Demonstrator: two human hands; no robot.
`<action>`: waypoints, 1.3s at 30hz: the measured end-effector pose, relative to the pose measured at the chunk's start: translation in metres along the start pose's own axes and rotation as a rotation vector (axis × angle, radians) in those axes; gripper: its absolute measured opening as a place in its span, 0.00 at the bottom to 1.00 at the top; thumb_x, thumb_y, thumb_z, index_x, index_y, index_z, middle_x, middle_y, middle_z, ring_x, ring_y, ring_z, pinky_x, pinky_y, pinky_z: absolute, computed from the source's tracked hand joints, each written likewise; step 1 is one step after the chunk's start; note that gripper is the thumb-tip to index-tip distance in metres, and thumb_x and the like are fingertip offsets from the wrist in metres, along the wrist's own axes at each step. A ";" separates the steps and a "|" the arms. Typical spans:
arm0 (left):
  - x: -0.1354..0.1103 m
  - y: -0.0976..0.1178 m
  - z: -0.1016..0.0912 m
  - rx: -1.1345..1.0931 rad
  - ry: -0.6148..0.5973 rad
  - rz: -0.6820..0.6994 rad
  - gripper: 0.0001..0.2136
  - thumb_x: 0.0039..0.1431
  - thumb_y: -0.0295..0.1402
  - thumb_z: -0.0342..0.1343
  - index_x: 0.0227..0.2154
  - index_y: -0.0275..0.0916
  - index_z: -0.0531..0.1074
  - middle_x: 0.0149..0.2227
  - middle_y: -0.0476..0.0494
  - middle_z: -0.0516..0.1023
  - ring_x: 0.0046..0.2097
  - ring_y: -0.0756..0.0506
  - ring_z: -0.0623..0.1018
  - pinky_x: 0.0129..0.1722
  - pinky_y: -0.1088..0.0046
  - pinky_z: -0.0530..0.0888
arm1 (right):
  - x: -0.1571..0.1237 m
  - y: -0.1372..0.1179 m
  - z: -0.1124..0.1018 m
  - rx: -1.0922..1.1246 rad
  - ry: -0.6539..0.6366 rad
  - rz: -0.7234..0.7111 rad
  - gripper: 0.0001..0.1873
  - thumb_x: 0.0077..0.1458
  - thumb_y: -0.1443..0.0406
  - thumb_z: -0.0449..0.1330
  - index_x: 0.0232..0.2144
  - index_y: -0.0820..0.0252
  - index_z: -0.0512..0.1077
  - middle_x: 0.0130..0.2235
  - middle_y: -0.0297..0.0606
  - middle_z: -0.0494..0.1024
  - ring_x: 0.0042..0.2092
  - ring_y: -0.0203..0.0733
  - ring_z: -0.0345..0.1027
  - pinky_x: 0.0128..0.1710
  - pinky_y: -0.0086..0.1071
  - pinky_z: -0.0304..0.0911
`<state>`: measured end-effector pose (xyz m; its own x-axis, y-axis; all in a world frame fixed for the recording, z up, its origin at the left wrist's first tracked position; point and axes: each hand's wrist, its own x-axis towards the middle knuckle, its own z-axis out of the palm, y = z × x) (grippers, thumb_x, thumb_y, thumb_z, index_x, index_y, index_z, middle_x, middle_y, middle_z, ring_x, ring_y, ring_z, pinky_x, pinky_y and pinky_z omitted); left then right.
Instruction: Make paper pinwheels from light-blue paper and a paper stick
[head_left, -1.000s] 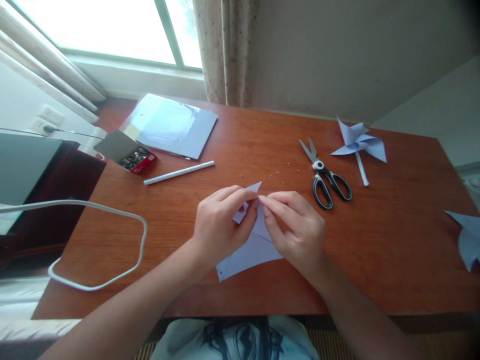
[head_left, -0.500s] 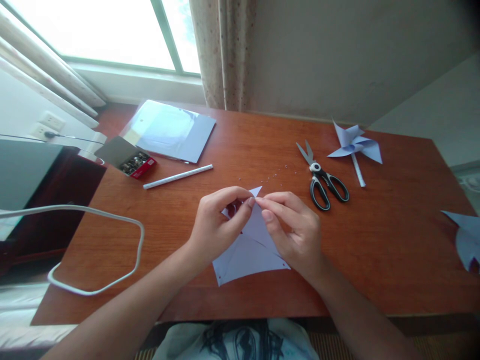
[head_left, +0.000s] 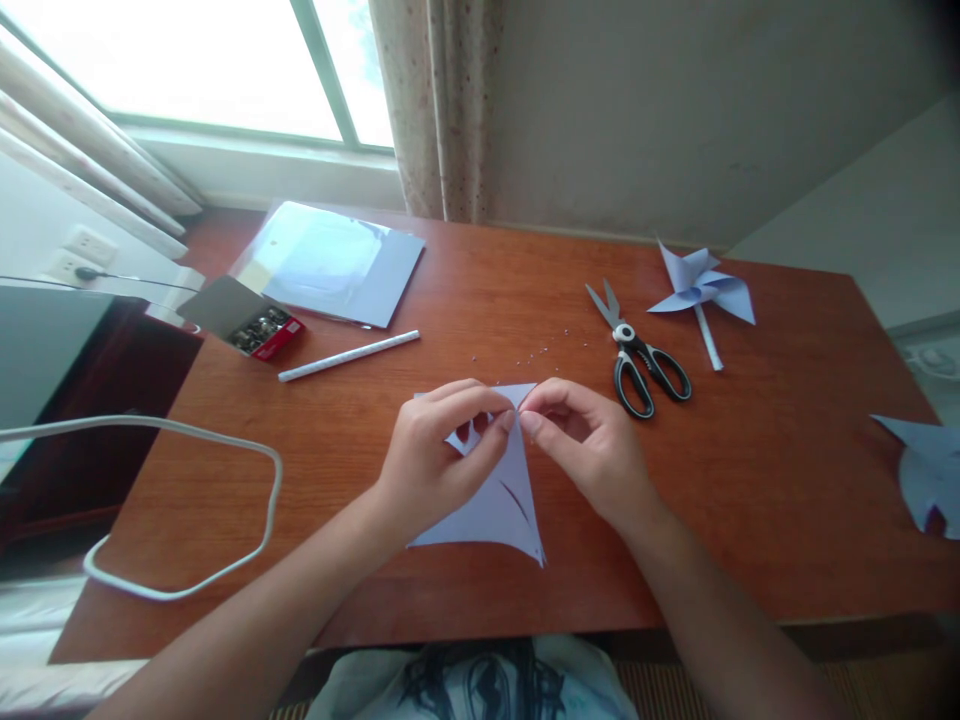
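A pale blue cut paper sheet (head_left: 495,505) lies on the brown wooden table (head_left: 750,500) in front of me, with slits cut in from its corners. My left hand (head_left: 435,460) pinches folded corners of the sheet at its upper middle. My right hand (head_left: 592,445) pinches the paper right beside it, fingertips almost touching the left ones. The sheet's lower corner points toward the table's near edge.
Black-handled scissors (head_left: 637,350) and a finished blue paper pinwheel (head_left: 701,290) lie at the right rear. A white stick (head_left: 349,355), an open box of pins (head_left: 255,325) and a plastic sleeve of paper (head_left: 337,260) are at the left rear. A white cable (head_left: 180,500) loops at the left. Another blue paper piece (head_left: 926,470) sits at the right edge.
The paper sheet has turned under my hands, so its lower corners have swung from wide-spread to pointing down and right. Both hands stayed pinched together at the middle.
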<state>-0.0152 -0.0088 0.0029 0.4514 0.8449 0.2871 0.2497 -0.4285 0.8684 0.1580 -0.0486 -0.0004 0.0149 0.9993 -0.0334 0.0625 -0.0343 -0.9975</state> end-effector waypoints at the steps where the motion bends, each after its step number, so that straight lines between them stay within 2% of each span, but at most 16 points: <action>1: 0.000 0.000 0.000 0.003 -0.008 0.015 0.06 0.62 0.25 0.57 0.29 0.36 0.75 0.26 0.48 0.74 0.27 0.52 0.69 0.28 0.76 0.68 | 0.000 0.000 0.000 0.022 -0.006 0.019 0.04 0.58 0.63 0.64 0.31 0.57 0.74 0.32 0.33 0.76 0.35 0.39 0.71 0.36 0.32 0.70; 5: -0.002 -0.002 0.001 0.017 -0.029 0.052 0.05 0.61 0.25 0.56 0.30 0.36 0.74 0.28 0.47 0.75 0.28 0.52 0.70 0.28 0.76 0.69 | 0.001 0.000 -0.003 0.066 -0.034 0.054 0.04 0.57 0.64 0.64 0.31 0.58 0.74 0.31 0.33 0.76 0.34 0.37 0.70 0.35 0.30 0.69; 10: -0.003 -0.003 0.001 0.039 -0.046 0.061 0.04 0.61 0.24 0.57 0.32 0.36 0.74 0.29 0.46 0.76 0.28 0.52 0.70 0.29 0.76 0.69 | 0.001 0.001 -0.003 0.021 -0.038 0.037 0.04 0.57 0.65 0.63 0.30 0.57 0.72 0.30 0.32 0.75 0.33 0.37 0.70 0.35 0.30 0.69; 15: -0.002 -0.001 0.002 0.028 0.000 0.051 0.03 0.61 0.25 0.58 0.34 0.37 0.74 0.28 0.48 0.75 0.29 0.52 0.72 0.29 0.76 0.70 | 0.002 0.001 -0.001 0.011 -0.010 0.027 0.04 0.56 0.65 0.63 0.29 0.57 0.71 0.30 0.32 0.74 0.33 0.37 0.70 0.34 0.31 0.69; 24: 0.000 -0.001 0.001 -0.058 0.028 0.073 0.04 0.60 0.23 0.59 0.34 0.36 0.76 0.33 0.44 0.77 0.31 0.51 0.73 0.29 0.76 0.72 | 0.001 0.003 0.001 0.092 0.012 0.047 0.04 0.55 0.65 0.64 0.29 0.57 0.72 0.30 0.31 0.74 0.32 0.36 0.69 0.33 0.29 0.69; 30: -0.001 -0.001 0.001 -0.025 0.045 0.053 0.03 0.60 0.23 0.59 0.33 0.36 0.77 0.32 0.45 0.78 0.30 0.51 0.73 0.30 0.75 0.72 | 0.002 0.003 0.002 0.123 0.013 0.062 0.06 0.55 0.62 0.65 0.30 0.57 0.72 0.29 0.30 0.74 0.30 0.35 0.68 0.31 0.28 0.68; 39: -0.001 -0.002 0.002 -0.008 0.065 0.097 0.04 0.61 0.22 0.59 0.33 0.35 0.76 0.32 0.45 0.79 0.31 0.51 0.75 0.32 0.77 0.72 | 0.002 0.001 0.002 0.165 0.000 0.075 0.08 0.56 0.61 0.66 0.30 0.58 0.72 0.29 0.30 0.73 0.30 0.34 0.67 0.32 0.27 0.66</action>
<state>-0.0146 -0.0097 0.0000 0.4165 0.8187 0.3952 0.2010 -0.5069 0.8382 0.1560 -0.0463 -0.0018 0.0134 0.9941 -0.1076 -0.1031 -0.1057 -0.9890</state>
